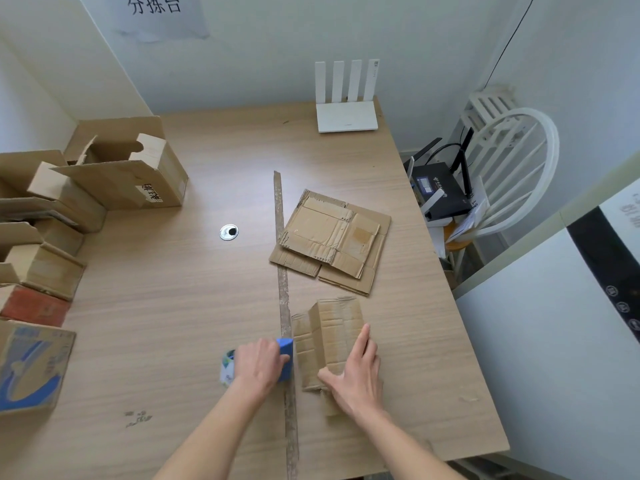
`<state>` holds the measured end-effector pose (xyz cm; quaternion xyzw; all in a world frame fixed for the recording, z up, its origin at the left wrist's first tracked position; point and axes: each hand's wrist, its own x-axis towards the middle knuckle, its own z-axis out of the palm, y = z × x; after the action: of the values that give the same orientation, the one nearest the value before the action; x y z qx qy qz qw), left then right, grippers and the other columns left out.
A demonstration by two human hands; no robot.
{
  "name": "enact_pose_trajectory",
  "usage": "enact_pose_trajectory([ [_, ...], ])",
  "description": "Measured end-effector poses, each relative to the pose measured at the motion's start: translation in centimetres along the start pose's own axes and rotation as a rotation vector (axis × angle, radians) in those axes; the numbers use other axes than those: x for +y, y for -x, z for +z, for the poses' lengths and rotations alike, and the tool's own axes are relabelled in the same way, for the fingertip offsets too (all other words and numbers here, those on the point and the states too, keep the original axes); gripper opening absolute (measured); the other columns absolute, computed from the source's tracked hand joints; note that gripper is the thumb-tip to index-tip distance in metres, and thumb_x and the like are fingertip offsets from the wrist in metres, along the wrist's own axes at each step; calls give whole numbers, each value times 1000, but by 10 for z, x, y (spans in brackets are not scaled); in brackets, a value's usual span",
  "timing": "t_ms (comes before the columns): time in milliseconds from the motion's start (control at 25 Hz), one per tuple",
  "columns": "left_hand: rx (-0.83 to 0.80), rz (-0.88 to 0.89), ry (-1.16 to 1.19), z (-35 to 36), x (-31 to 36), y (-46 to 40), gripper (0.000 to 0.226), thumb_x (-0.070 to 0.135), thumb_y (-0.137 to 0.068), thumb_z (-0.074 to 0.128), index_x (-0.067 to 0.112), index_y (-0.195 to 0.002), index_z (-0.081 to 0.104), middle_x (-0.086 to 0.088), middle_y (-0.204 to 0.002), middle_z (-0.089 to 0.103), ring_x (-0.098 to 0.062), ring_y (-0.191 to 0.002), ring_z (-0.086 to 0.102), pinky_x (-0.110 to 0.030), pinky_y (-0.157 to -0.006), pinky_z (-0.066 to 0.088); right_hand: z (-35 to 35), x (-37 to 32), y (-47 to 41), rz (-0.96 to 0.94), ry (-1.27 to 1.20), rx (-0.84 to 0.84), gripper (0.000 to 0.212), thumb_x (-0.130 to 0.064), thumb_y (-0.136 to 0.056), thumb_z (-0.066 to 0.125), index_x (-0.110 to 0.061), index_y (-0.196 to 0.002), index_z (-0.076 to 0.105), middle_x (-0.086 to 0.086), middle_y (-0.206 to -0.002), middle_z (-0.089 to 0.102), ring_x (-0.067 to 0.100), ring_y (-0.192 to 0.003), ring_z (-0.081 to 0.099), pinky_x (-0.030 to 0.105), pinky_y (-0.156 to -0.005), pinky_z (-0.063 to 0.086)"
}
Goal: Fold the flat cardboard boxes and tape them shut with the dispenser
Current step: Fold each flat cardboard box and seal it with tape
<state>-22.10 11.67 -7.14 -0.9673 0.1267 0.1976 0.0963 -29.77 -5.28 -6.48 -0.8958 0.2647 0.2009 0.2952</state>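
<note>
Flat cardboard stack (334, 239) lies behind folded box (329, 337).

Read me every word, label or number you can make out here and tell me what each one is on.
"分拣台": paper sign on the back wall.
Black characters on the white label of the open cardboard box: too blurred to read.
Print on the blue and white carton: too blurred.
Print on the black router box: too small.
Marks on the white router: too small.
Vertical print on the white panel: unreadable.

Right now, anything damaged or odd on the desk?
Yes. A long worn strip of old tape runs down the wooden desk, frayed and dirty. The flat brown cardboard stack has ragged, torn edges. Scuffed residue marks sit near the front edge. Nothing is spilled.
</note>
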Motion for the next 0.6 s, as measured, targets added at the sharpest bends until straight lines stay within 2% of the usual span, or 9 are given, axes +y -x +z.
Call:
enact_pose_trajectory([
  [120,76,-15,148,28,-26,0,40,57,-101,40,24,-121,51,-1,-100,71,-27,-89,69,-35,-61,38,-7,11,-7,-15,-73,-24,130,-63,-80,64,-16,-153,-33,10,-160,11,30,-137,32,45,-103,45],
  [160,133,-35,202,41,-32,1,39,55,-99,47,23,-121,52,-3,-93,71,-29,-83,69,-35,-60,38,-7,12,-7,-35,-86,-55,130,-65,-82,63,-17,-151,-36,10,-163,4,30,-142,27,45,-108,41],
  [240,241,-17,247,62,-37,2,42,48,-88,71,20,-114,56,-4,-69,64,-30,-59,64,-32,-53,39,-4,9,-3,-78,-104,-89,131,-72,-83,60,-19,-145,-43,9,-166,-8,31,-150,15,46,-116,31],
  [320,222,-56,227,75,-36,5,48,44,-79,82,17,-112,59,-4,-58,55,-29,-46,55,-30,-47,38,-2,5,-7,-83,-131,-146,126,-73,-86,55,-20,-146,-43,9,-167,-18,32,-154,3,47,-122,19],
  [400,204,-78,216,82,-35,10,54,46,-81,78,19,-124,60,-5,-64,56,-29,-51,57,-32,-49,36,3,3,-8,-77,-227,-196,106,-57,-99,48,-22,-150,-38,7,-167,-24,32,-155,-9,49,-124,5],
  [480,200,-137,225,80,-33,17,62,48,-87,70,22,-140,54,-8,-80,61,-30,-66,62,-36,-57,41,4,5,-9,-110,-315,-211,91,-33,-105,43,-29,-151,-35,5,-167,-22,28,-155,-12,46,-124,0],
  [560,281,-150,337,73,-23,28,58,41,-91,67,16,-141,54,-12,-103,63,-32,-87,64,-40,-70,50,4,15,-10,-174,-336,-176,94,-33,-104,49,-36,-152,-31,-3,-169,-15,20,-156,-5,44,-125,6],
  [600,337,-126,455,67,-13,36,51,36,-94,64,14,-140,55,-12,-118,61,-31,-103,62,-42,-82,53,5,20,-9,-205,-333,-160,96,-37,-103,52,-38,-152,-30,-9,-168,-12,15,-156,-2,42,-125,9],
])
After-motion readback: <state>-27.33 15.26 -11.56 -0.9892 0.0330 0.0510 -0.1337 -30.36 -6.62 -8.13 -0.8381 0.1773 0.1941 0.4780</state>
